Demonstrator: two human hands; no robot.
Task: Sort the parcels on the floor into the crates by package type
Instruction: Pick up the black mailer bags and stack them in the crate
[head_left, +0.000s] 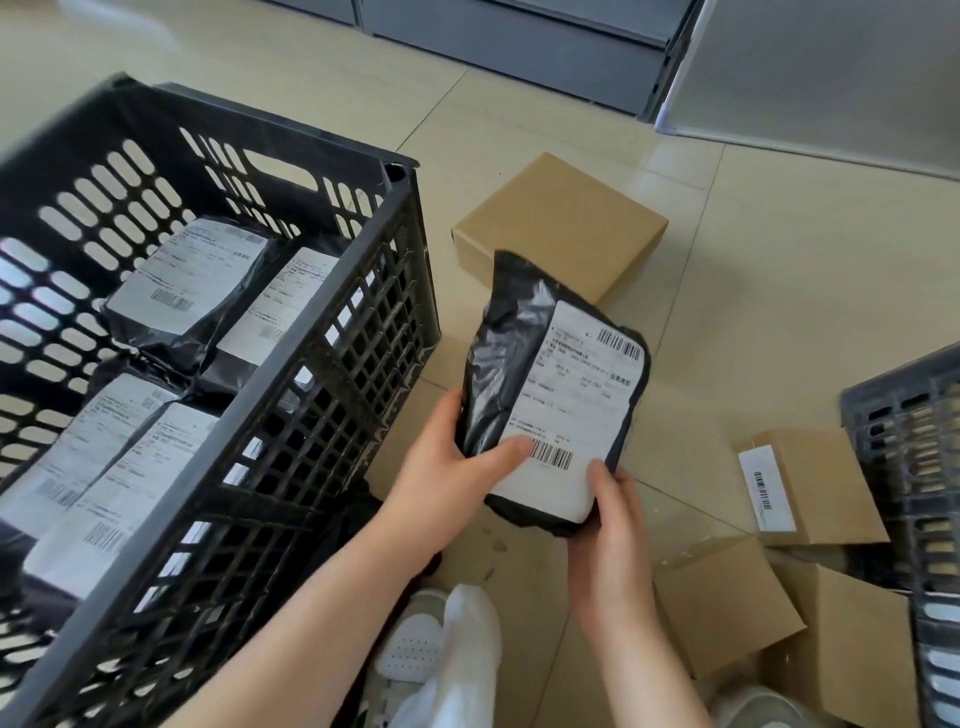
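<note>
1. Black slotted plastic crate (322, 332) on my left, sitting on the floor (727, 291); I count four black poly-bag parcels (192, 291) in it, each with a white printed label facing up, lying flat and overlapping
2. Second crate (914, 467), dark grey lattice plastic, cut off at the right edge; can't tell its contents
3. Held parcel (556, 395): one black glossy, crinkled poly bag with a white label and two barcodes, up off the floor between the two crates, just right of the black crate's wall
4. Left hand (452, 467) grasps the bag's lower left edge, thumb on the label by the lower barcode
5. Right hand (613, 525) grasps the bag's lower right corner, fingers curled under it
6. Cardboard boxes on the floor: one flat brown box (566, 218) behind the held bag, plain top; one small box with a barcode label (810, 483) touching the grey crate; two more plain brown boxes (727, 603) nearer me, lower right
7. Floor is pale glossy tile; grey cabinet fronts (519, 41) along the far side
</note>
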